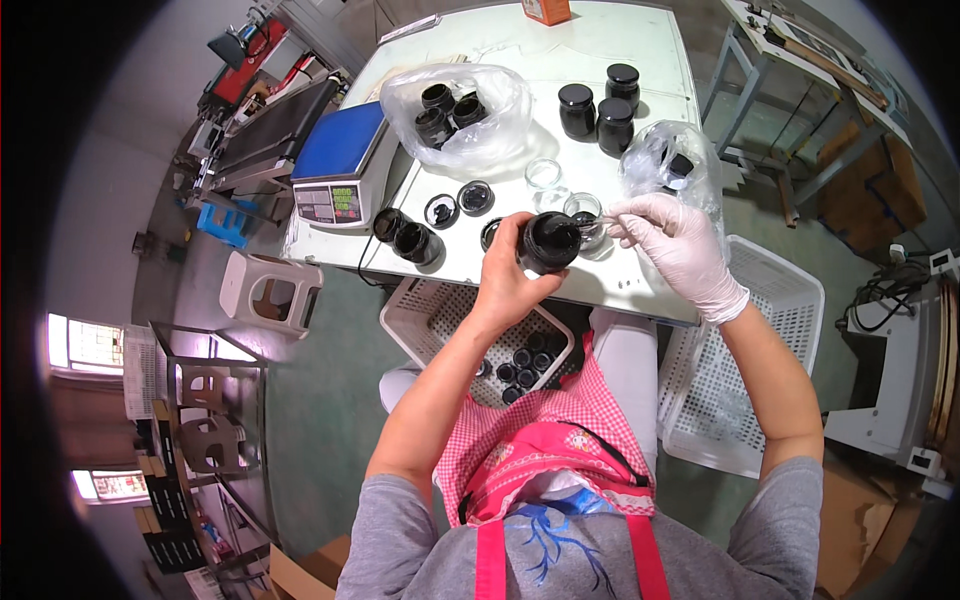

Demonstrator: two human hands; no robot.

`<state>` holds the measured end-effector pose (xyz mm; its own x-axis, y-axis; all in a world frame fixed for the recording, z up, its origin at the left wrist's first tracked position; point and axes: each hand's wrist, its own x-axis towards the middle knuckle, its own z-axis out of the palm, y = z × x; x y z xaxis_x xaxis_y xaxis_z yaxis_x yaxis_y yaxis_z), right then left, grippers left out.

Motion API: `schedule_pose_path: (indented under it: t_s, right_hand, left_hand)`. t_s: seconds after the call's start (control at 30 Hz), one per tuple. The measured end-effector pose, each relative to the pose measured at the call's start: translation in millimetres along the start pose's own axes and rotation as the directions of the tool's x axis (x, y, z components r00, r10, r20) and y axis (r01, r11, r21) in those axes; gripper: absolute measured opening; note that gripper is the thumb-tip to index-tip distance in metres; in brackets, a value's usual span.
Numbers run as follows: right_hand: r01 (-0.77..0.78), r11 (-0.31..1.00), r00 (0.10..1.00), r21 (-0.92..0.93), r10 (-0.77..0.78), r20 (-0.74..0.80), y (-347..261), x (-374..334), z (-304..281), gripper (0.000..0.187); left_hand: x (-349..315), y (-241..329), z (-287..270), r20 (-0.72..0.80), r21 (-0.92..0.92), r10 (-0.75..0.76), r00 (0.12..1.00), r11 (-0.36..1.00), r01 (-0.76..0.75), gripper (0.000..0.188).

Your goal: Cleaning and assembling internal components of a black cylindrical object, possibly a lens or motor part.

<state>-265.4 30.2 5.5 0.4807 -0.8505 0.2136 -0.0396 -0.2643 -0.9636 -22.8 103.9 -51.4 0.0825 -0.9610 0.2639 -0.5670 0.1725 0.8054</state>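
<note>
My bare left hand (508, 285) grips an open glass jar (550, 245) of black stuff just above the table's front edge. My right hand (682, 250), in a white glove, pinches a thin metal tool (600, 219) that reaches toward the jar's mouth; its tip is hard to make out. Just beyond the held jar stand a clear glass jar (543, 174) and a second glass jar (583, 207), partly hidden. Black lids (441, 210) lie left of my left hand. Further left, an open black-coated jar (415, 244) leans beside another dark jar or lid (388, 224).
A scale (345, 145) stands on the table's left, beside a plastic bag (505, 100) of dark jars. Three capped black jars (577, 112) stand at far right, near another plastic bag (650, 150). Below are a basket (405, 300) with dark lids or jars and a white basket (715, 420).
</note>
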Motion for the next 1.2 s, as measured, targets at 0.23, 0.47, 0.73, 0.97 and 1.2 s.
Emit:
schedule_pose_path:
  t_s: [0.23, 0.47, 0.73, 0.97, 1.2]
  right_hand:
    - [0.064, 0.997, 0.997, -0.043, -0.063, 0.034, -4, 8, -13, 0.02]
    - [0.186, 0.981, 0.978, 0.055, -0.18, -0.102, 8, 14, -10, 0.017]
    - [0.23, 0.948, 0.971, -0.218, -0.239, -0.012, 10, 23, -20, 0.019]
    - [0.271, 0.913, 0.955, -0.306, -0.296, -0.037, 12, 26, -18, 0.018]
    - [0.322, 0.888, 0.928, -0.329, -0.365, -0.078, 23, 28, -18, 0.015]
  left_hand:
    - [28, 5, -13, 0.007, -0.07, 0.058, 0.998, 0.996, -0.057, 0.07]
    - [52, 19, -28, 0.067, 0.163, 0.09, 0.994, 0.982, -0.1, 0.072]
    - [69, 29, -36, 0.144, 0.221, 0.121, 0.982, 0.963, -0.152, 0.068]
    - [80, 22, -40, 0.208, 0.301, 0.152, 0.966, 0.93, -0.211, 0.065]
    - [86, 24, -35, 0.234, 0.357, 0.145, 0.961, 0.907, -0.224, 0.063]
